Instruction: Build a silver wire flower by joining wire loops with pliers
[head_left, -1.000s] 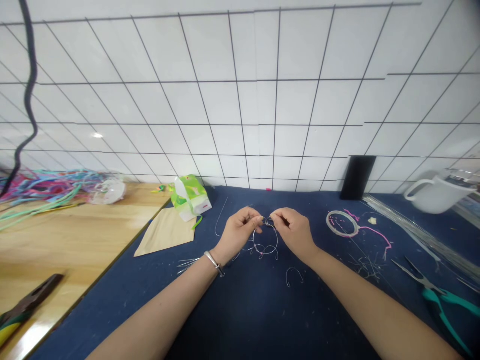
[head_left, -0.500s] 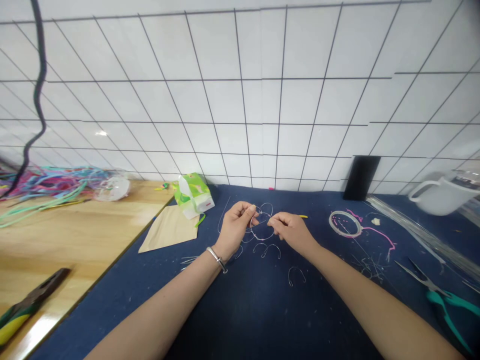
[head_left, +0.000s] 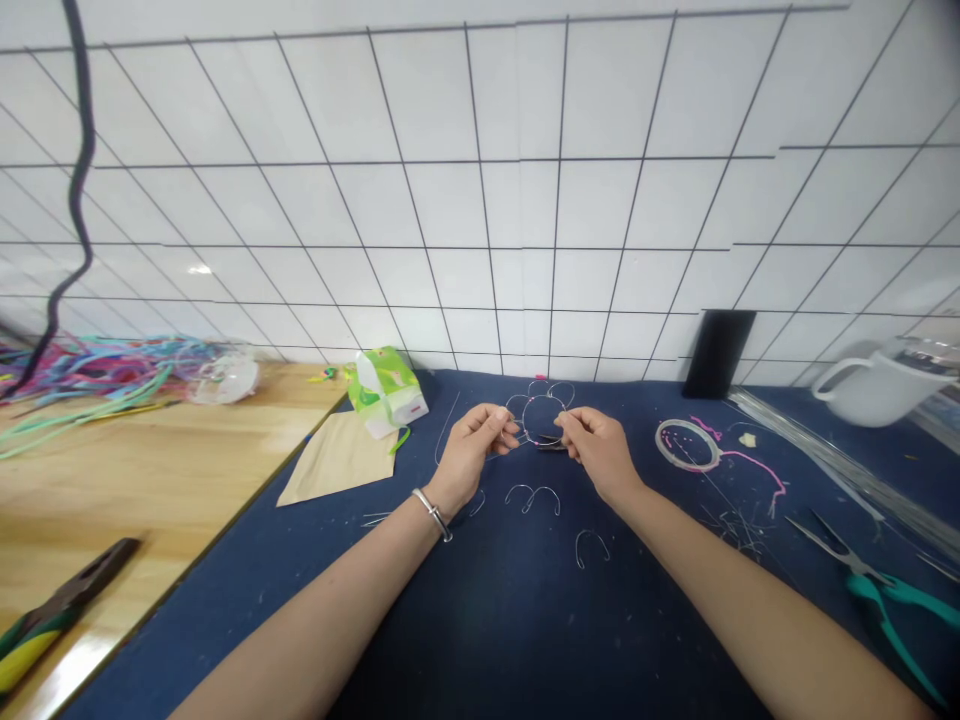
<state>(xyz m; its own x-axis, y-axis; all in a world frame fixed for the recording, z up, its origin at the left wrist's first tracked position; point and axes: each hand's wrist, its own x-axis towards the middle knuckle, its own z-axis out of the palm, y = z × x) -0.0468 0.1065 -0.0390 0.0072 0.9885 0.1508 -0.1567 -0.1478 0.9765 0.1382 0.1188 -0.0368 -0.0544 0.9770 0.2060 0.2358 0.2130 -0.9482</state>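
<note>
My right hand pinches the wire ring near the blue cloth's far edge; my left hand half-curls beside it, its hold unclear. Pliers lie nearer, toward the right edge. Beyond, a dark tool is partly hidden behind my right hand.

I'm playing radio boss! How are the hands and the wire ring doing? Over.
Right hand pinching ring; left hand beside it, grip unclear. Small loops at ring's edge. Bent wires lie closer to the person, apart from ring.
</note>
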